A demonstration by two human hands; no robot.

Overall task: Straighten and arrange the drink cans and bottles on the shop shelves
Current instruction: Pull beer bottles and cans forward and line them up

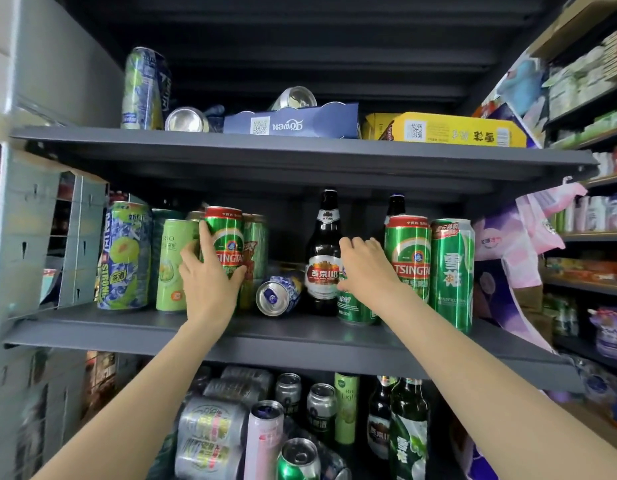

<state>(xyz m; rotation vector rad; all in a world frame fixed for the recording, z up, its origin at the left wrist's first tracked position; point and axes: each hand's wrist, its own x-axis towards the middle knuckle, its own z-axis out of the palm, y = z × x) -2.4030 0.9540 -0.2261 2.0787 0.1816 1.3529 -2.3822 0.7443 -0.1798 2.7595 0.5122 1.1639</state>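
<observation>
**Op:** Entry, middle shelf (231, 327). Landmark is the brown Yanjing bottle (323, 261), upright near the shelf's centre. My left hand (210, 271) is to its left, fingers and thumb curled round the lower body of an upright green Tsingtao can (225, 244). My right hand (364, 263) is just to the bottle's right, fingers curled over the top of a shorter green can (355, 303) that stands touching or nearly touching the bottle's base.

**Obs:** Are both cans actually gripped?

**Op:** Left, yes. Right, the fingers wrap the can's upper part, though the far side of the grip is hidden.

**Obs:** Which step?

**Op:** I judge it as straightening this row: both cans held for turning or sliding into line. Not far along. A blue-patterned can (279, 294) lies on its side between the left hand and the bottle, end facing out.

**Obs:** Next move needs?

**Op:** Probably small, level slides so neither can tips, and care that the short can does not knock the bottle. The fallen can then wants a free hand to stand it up. To the bottle's right, a second Tsingtao can (408, 254) and a green Snow can (452, 271) already stand upright.
</observation>
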